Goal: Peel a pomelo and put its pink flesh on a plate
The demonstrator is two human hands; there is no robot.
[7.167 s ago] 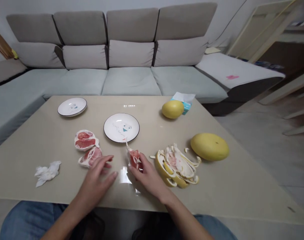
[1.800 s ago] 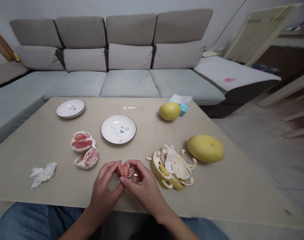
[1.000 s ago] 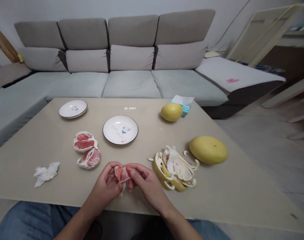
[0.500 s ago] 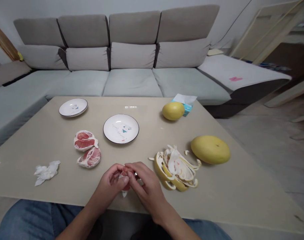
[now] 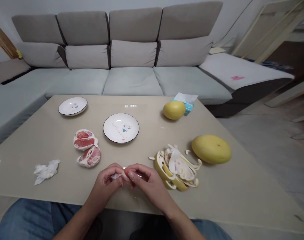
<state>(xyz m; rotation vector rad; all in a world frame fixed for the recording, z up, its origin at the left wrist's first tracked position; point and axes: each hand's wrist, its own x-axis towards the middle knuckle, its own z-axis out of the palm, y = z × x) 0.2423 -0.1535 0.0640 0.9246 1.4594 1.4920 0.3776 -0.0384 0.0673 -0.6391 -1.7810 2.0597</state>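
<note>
My left hand (image 5: 108, 182) and my right hand (image 5: 144, 184) meet over the near edge of the beige table (image 5: 41, 133), fingers curled together round a small pomelo segment (image 5: 116, 175). Only a sliver of its white membrane shows between the fingertips. Two peeled pink pomelo chunks (image 5: 86, 148) lie just left of my hands. A heap of yellow and white peel (image 5: 177, 166) sits right beside my right hand.
A white plate (image 5: 121, 128) stands mid-table, a second plate (image 5: 72, 106) at the far left. Two whole yellow pomelos (image 5: 211, 149) (image 5: 174, 110) lie at the right, a tissue pack (image 5: 187, 100) behind them. Crumpled tissue (image 5: 45, 170) lies near left. A grey sofa (image 5: 131, 63) stands behind.
Both hands have closed in more tightly round the segment and dropped slightly toward the table edge. Its pink flesh, visible a second ago, is now covered by my fingers.
</note>
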